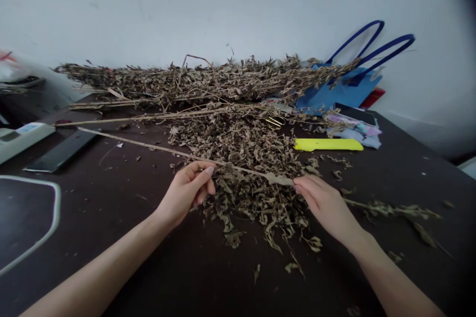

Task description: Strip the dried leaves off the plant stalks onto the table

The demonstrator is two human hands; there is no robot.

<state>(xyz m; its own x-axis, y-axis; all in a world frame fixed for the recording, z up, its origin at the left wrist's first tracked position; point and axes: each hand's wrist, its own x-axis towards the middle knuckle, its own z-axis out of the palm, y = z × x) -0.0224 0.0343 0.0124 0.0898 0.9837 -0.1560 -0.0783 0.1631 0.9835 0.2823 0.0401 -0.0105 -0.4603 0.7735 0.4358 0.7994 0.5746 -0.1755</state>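
Note:
A long dried plant stem (pixel 148 146) slants from the left side of the table down to the right. My left hand (pixel 189 185) pinches it near the middle, thumb against curled fingers. My right hand (pixel 327 203) is closed at the fingertips on the same stem, where a withered leaf (pixel 278 179) lies along it. Beyond the right hand a leafy tip (pixel 390 209) sticks out to the right; the hand hides where it joins. Beneath both hands spreads a heap of loose dried leaves (pixel 245 141).
A large bundle of dried leafy stalks (pixel 230 79) lies along the wall. On the right are a yellow-green tool (pixel 329 144), gold-handled scissors (pixel 275 122), a blue bag (pixel 323 91) and a phone (pixel 357 113). A power strip (pixel 26 138), dark phone (pixel 61 151) and white cable (pixel 57 203) occupy the left.

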